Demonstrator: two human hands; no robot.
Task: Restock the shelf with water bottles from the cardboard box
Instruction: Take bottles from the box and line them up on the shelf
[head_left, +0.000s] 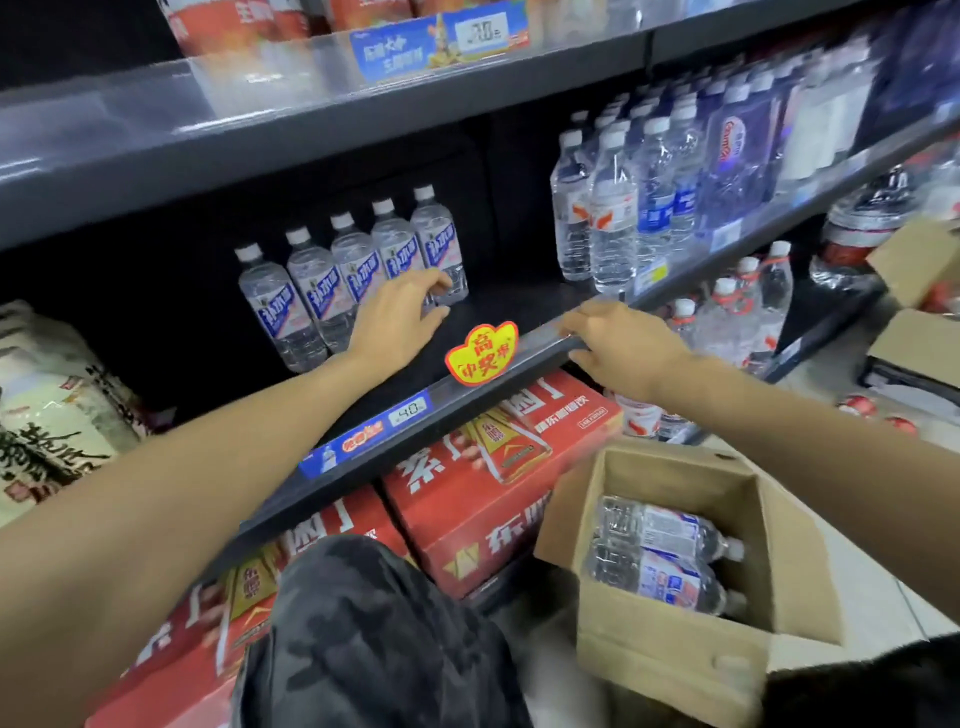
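Note:
Several water bottles with blue labels and white caps (358, 260) stand in a slanted row at the back of the dark middle shelf (498, 312). My left hand (400, 317) reaches onto the shelf, and its fingertips curl round the base of the rightmost bottle (441, 244). My right hand (618, 345) grips the shelf's front edge (540, 348), fingers over the top and thumb below. The open cardboard box (675, 639) stands on the floor at the lower right, with a few more bottles (660, 561) lying inside.
Red drink cartons (498, 483) fill the space under the shelf. Other clear bottles (613, 208) crowd the shelf's right end. A yellow and red promo tag (483, 353) sticks up from the shelf edge. White bags (47, 395) stand at the left. More cardboard boxes (919, 332) lie at the right. My knee (374, 634) is below.

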